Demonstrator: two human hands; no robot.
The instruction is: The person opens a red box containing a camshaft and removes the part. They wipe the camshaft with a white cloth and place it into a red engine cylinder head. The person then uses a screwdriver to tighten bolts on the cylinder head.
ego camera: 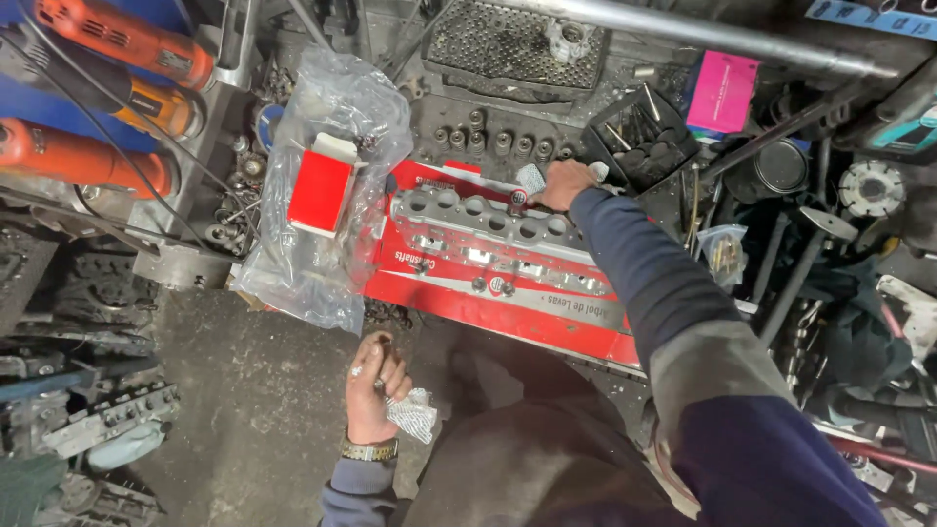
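Hands first: our right hand (561, 183) reaches out at 12 o'clock, fingers pinched on a small round metal part (518, 198) at the far edge of the aluminium cylinder head (488, 239). Head lies on a long red cardboard box (508, 312), approx. centre of view. Our left hand (373, 385), at 7 o'clock w/ a wristwatch (369, 450), is curled shut round a crumpled rag (414, 414) over the concrete floor (254, 390). At 10 o'clock, a clear plastic bag (327, 176) w/ a small red box (319, 190) inside. Orange power tools (107, 68) at 10–11 o'clock; pink box (722, 91) at 1 o'clock.
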